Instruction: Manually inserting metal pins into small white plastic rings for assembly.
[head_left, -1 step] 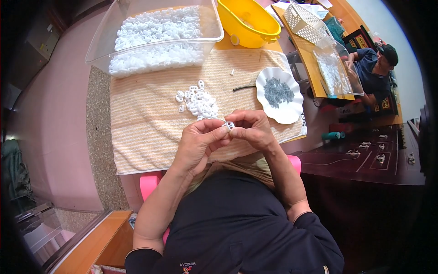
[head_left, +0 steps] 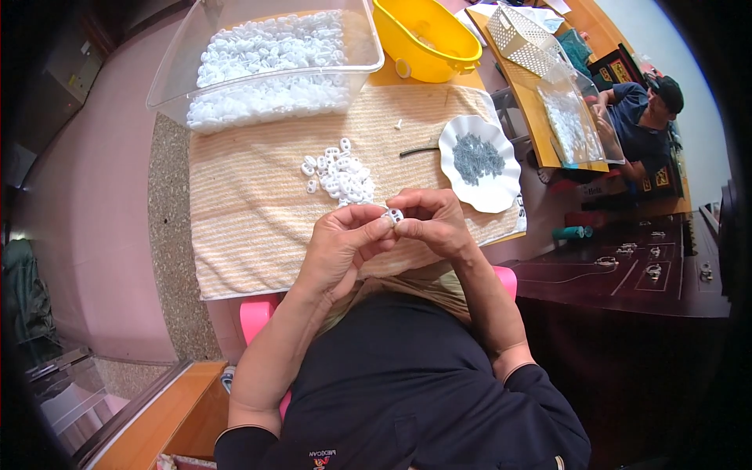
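Note:
Pinched between both hands, just above the near part of the striped towel (head_left: 251, 211), is a small white plastic piece (head_left: 395, 215) with dark holes. My left hand (head_left: 338, 243) grips its left side between thumb and index finger. From the right, thumb and fingertips of my right hand (head_left: 435, 224) close on the same piece. Right beyond my left fingers lies a loose heap of white two-hole plastic pieces (head_left: 345, 176). A white scalloped plate (head_left: 492, 200) to the right carries a mound of tiny grey bits (head_left: 478, 160), too small to name surely.
A clear bin (head_left: 168, 90) full of white pieces stands at the far left, beside a yellow tub (head_left: 423, 43). A thin black stick (head_left: 419, 150) and a tiny white bit (head_left: 399, 124) lie on the towel. At right, another person (head_left: 638, 117) sits by a second table (head_left: 509, 70).

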`<state>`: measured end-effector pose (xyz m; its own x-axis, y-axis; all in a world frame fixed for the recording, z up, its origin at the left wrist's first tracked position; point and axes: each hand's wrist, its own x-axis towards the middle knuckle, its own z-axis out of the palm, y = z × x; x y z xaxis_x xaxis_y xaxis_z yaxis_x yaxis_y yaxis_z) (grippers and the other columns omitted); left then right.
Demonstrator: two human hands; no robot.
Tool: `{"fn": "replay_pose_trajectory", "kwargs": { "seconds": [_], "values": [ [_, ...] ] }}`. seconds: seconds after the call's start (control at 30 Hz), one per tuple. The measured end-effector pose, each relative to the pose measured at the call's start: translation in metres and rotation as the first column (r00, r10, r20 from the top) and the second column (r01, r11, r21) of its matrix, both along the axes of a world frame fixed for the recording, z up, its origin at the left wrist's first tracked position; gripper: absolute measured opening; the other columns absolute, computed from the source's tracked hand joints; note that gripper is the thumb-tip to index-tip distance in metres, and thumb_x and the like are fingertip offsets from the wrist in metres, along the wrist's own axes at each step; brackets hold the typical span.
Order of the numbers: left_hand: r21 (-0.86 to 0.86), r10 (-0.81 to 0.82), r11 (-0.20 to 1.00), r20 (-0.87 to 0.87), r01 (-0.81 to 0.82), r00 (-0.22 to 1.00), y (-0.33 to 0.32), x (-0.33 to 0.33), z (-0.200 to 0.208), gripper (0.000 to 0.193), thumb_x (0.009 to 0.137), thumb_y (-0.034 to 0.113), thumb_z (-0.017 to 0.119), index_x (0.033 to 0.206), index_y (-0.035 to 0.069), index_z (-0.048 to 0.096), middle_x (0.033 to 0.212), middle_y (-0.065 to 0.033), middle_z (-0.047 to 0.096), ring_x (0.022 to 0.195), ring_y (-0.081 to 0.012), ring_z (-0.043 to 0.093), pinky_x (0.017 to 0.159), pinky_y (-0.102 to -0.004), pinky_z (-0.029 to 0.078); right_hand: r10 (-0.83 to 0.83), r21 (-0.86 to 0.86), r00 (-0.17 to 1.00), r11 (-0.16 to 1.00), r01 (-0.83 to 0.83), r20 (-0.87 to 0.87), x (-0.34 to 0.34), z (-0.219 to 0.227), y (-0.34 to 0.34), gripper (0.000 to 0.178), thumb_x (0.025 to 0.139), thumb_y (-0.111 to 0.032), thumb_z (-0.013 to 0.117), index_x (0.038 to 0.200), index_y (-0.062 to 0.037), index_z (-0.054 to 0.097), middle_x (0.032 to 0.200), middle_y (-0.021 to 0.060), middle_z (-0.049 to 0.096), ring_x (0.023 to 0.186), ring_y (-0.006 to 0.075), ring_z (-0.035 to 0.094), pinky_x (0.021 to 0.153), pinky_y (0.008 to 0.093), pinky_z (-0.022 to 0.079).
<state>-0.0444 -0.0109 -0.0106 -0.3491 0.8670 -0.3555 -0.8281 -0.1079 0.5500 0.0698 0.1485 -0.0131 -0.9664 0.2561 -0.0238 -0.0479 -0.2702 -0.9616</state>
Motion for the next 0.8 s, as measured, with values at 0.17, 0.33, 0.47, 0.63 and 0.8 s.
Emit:
{"fn": "replay_pose_trajectory", "kwargs": {
  "seconds": [0.17, 0.33, 0.47, 0.63, 0.8],
  "values": [
    [0.049, -0.031, 0.998, 0.043, 0.028, 0.999, 0.000, 0.002, 0.000, 0.013, 0.086, 0.006, 0.067, 0.098, 0.004, 0.063, 0.085, -0.0071, 0.067, 0.074, -0.0146, 0.067, 0.068, -0.0251, 0.058, -0.030, -0.067, 0.998, 0.997, 0.027, -0.048, 0.001, 0.004, -0.004, 0.030, 0.079, 0.003, 0.070, 0.108, 0.0064, 0.062, 0.096, 0.0114, 0.063, 0.086, 0.0186, 0.064, 0.073, 0.0287, 0.056],
    [0.078, -0.053, 0.996, 0.070, 0.047, 0.996, -0.001, 0.002, 0.006, 0.012, 0.086, 0.006, 0.068, 0.096, 0.005, 0.062, 0.085, -0.0063, 0.067, 0.075, -0.0143, 0.066, 0.070, -0.0256, 0.058, -0.042, -0.069, 0.993, 0.997, 0.034, -0.111, -0.002, 0.011, -0.010, 0.030, 0.078, -0.002, 0.074, 0.106, 0.0027, 0.065, 0.101, 0.0098, 0.059, 0.091, 0.0152, 0.058, 0.077, 0.0258, 0.051],
    [0.127, -0.053, 0.991, 0.100, 0.040, 0.994, -0.001, 0.004, 0.007, 0.009, 0.085, 0.007, 0.069, 0.091, 0.005, 0.061, 0.086, -0.0063, 0.067, 0.075, -0.0135, 0.066, 0.071, -0.0256, 0.057, -0.073, 0.024, 0.985, 0.997, 0.078, -0.159, -0.001, 0.008, -0.011, 0.031, 0.075, -0.007, 0.078, 0.104, -0.0016, 0.068, 0.108, 0.0087, 0.054, 0.094, 0.0122, 0.052, 0.078, 0.0233, 0.043],
    [0.199, -0.087, 0.978, 0.077, 0.071, 0.993, -0.002, 0.005, 0.007, 0.011, 0.087, 0.011, 0.068, 0.086, 0.008, 0.057, 0.084, -0.0026, 0.064, 0.076, -0.0125, 0.065, 0.070, -0.0247, 0.057, -0.080, 0.062, 0.986, 0.994, 0.089, -0.145, -0.001, 0.015, -0.014, 0.030, 0.075, -0.008, 0.078, 0.103, -0.0015, 0.068, 0.106, 0.0095, 0.057, 0.089, 0.0113, 0.052, 0.075, 0.0223, 0.043],
    [0.211, -0.086, 0.975, 0.068, 0.070, 0.994, -0.002, 0.007, 0.007, 0.012, 0.087, 0.012, 0.068, 0.086, 0.008, 0.057, 0.084, -0.0024, 0.064, 0.075, -0.0114, 0.063, 0.071, -0.0246, 0.056, -0.082, 0.047, 0.987, 0.995, 0.089, -0.135, -0.001, 0.025, -0.021, 0.029, 0.075, -0.007, 0.077, 0.101, -0.0005, 0.069, 0.102, 0.0101, 0.060, 0.086, 0.0109, 0.054, 0.074, 0.0221, 0.043]
  ]
}}
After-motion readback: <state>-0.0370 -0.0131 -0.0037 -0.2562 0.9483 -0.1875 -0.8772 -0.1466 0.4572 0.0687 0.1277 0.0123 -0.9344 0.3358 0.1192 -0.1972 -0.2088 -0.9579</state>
